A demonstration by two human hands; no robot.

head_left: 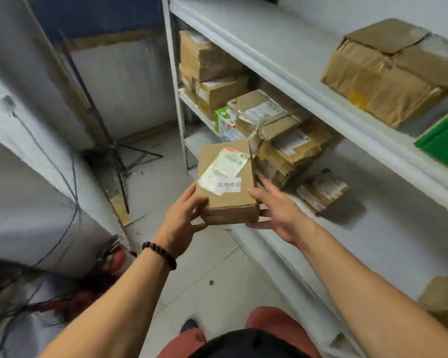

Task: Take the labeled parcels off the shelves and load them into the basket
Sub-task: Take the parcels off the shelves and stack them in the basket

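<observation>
Red shorts (269,319), grey floor (212,254), white shelves (373,202)

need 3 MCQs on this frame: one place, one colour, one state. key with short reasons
1. Where is the labeled parcel?
A. in a basket
B. held in the air beside the shelves
C. on the floor

2. What colour is the flat item at the right end of the upper shelf?
A. green
B. red
C. blue

3. How is the parcel held?
A. by one hand only
B. by both hands
C. by no hand

Key:
1 B, nothing but hands supports it, and it is off the shelf boards.
2 A, it is plainly green.
3 B, the left hand grips its left side and the right hand grips its right.
</observation>
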